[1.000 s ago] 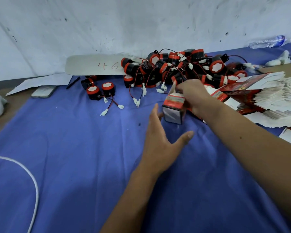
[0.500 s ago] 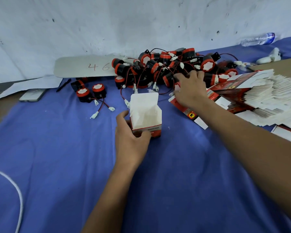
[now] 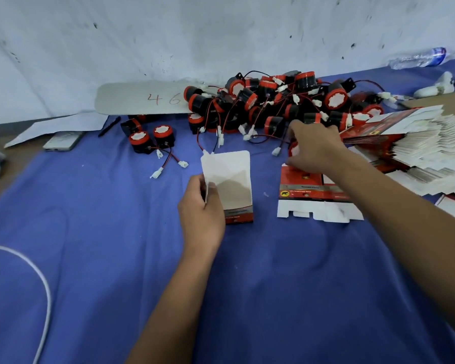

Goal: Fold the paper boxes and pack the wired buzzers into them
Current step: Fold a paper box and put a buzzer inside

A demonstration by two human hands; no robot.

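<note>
Steadying the open box (image 3: 231, 190) upright on the counter (image 3: 90, 232) with the left hand (image 3: 202, 208) gripping its side, right hand (image 3: 313, 148) closing on one buzzer (image 3: 294, 149) at the pile's (image 3: 281, 101) edge, lifting slowly to free tangled wires.

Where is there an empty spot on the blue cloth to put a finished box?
The big bare patch of blue cloth lies in front of the open box, between the white cable and the right arm. Another lies left of the left hand. It's crowded at the back by the buzzer pile and flat box stack.
</note>
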